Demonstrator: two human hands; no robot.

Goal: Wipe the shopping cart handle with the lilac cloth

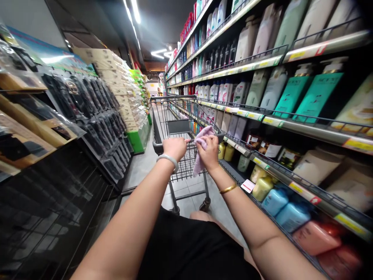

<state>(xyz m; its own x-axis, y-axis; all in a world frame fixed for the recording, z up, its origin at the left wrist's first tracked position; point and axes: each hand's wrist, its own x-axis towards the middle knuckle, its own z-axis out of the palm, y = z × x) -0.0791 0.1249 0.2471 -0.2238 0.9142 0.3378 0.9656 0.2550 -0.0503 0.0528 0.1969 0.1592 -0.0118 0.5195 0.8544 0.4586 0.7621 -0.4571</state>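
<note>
Lilac cloth (198,166) fills curled right grip (209,152); left grip (174,149) clasps handlebar (158,148).

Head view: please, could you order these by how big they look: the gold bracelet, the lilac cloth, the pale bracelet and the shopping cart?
1. Shopping cart
2. Lilac cloth, partly covered by a hand
3. Pale bracelet and gold bracelet: too alike to rank surely

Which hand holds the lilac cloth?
The right hand, with the gold bangle, has the cloth; the left hand, with the pale bangle, holds only the cart handle.
</note>
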